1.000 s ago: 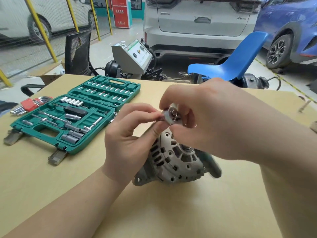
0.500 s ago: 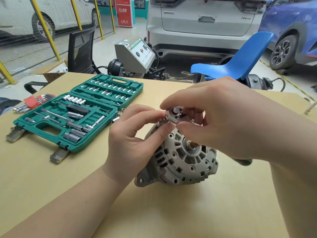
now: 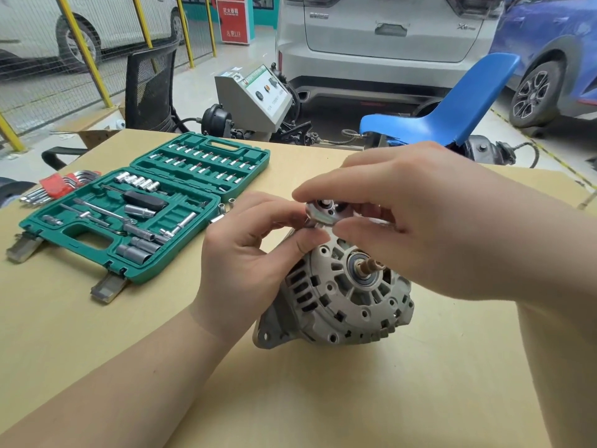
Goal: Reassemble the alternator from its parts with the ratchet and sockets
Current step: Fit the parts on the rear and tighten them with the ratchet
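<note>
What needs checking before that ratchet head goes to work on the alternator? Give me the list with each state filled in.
1. Ratchet head gripped by both the left hand and right hand: ok.
2. Socket seated on the head: cannot tell, fingers hide it.
3. Alternator resting on the table, shaft exposed: ok.
4. Alternator steadied by a hand: not ok, both hands are above it.
5. Spare sockets within reach in the green case: ok.

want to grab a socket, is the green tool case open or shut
Open. The green tool case lies flat on the table with both halves spread, sockets and bits showing in their slots, and its latches flipped out at the near edge.
</note>
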